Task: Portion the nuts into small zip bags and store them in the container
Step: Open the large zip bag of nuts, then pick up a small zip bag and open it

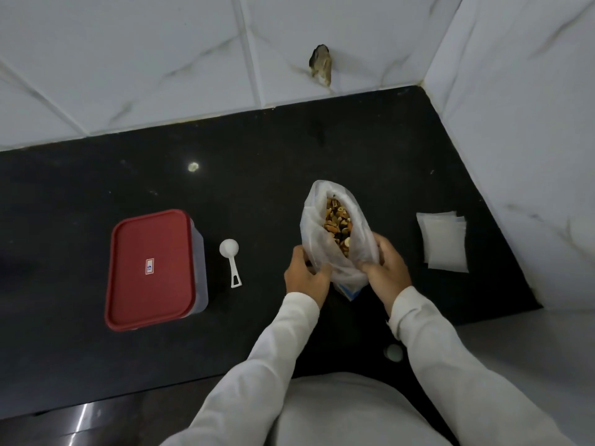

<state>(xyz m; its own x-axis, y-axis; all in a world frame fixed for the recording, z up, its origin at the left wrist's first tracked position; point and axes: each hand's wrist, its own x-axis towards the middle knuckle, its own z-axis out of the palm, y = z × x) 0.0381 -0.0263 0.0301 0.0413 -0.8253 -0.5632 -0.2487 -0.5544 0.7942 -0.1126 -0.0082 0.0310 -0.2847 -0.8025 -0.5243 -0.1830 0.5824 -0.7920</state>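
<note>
A large translucent plastic bag (pixel 314 239) stands on the black counter, its mouth spread wide to show mixed nuts (pixel 337 225) inside. My left hand (pixel 306 275) grips the bag's near left side and my right hand (pixel 386 270) grips its near right side. A small stack of empty zip bags (pixel 444 241) lies flat to the right. To the left lies a white plastic scoop (pixel 230 260). Further left stands a clear rectangular container (pixel 201 268) with a red lid (pixel 151 268) closed on it.
White marble-tiled walls close the counter (pixel 96 194) at the back and on the right, forming a corner. A dark fixture (pixel 320 64) sticks out of the back wall. The counter's front edge runs just before my body.
</note>
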